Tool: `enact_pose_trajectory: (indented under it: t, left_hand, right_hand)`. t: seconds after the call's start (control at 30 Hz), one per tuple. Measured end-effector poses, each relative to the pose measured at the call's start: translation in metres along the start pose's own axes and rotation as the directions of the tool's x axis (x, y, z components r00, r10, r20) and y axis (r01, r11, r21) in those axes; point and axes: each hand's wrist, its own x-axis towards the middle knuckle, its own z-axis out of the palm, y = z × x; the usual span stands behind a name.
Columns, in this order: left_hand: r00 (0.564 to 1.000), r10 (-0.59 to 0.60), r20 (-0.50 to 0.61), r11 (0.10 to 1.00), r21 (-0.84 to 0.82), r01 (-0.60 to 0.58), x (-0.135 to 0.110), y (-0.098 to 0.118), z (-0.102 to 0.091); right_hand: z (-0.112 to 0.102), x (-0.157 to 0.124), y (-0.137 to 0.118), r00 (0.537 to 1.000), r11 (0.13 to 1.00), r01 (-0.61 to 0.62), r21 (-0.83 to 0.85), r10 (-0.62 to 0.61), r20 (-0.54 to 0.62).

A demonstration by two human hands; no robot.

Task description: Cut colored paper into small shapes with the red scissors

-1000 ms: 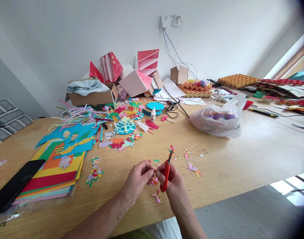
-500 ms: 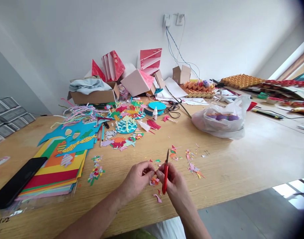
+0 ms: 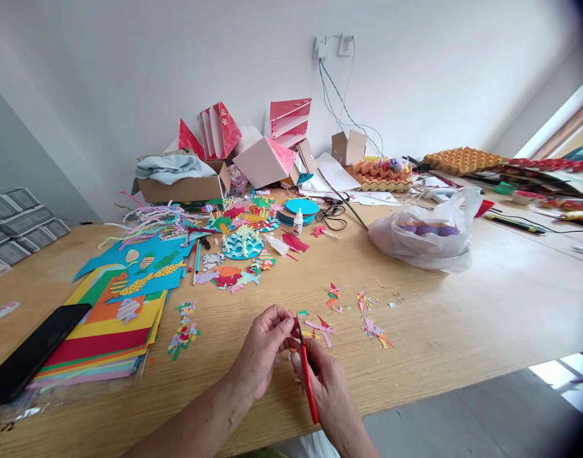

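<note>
- The red-handled scissors (image 3: 311, 394) sit in the right hand (image 3: 332, 385), low in the middle of the view, above the near part of the table (image 3: 444, 324); the blades point away from the person and reach the small piece of red paper (image 3: 295, 327); whether they are cutting into it is too small to tell.
- The left hand (image 3: 262, 353) pinches that red paper between thumb and fingers, just left of the blades; the right hand is curled around the scissors' handles.
- Pink, red and yellow paper scraps (image 3: 323, 327) lie on the table just beyond the hands; more offcuts (image 3: 377, 332) are scattered to the right.
- A cluster of small multicoloured paper bits (image 3: 182, 340) lies left of the hands; beyond it are loose paper fish cut-outs (image 3: 227, 277).
- Farther left is a stack of coloured paper (image 3: 100, 340); a black smartphone (image 3: 38, 350) rests partly on its left edge.
- Farther back stand a small white glue bottle (image 3: 297, 224) and a pile of blue discs (image 3: 301, 207); a translucent plastic bag (image 3: 419, 251) holding purple objects lies to their right.
</note>
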Motion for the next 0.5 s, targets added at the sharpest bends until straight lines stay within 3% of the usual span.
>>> enact_pose_trajectory:
  t: [0.5]
  left_hand:
    - [0.999,-0.011,0.031,1.0,0.01,0.011,-0.001,-0.002,0.001]
  right_hand:
    - [-0.001,0.0,0.011,0.999,0.998,-0.013,-0.058,0.011,-0.041]
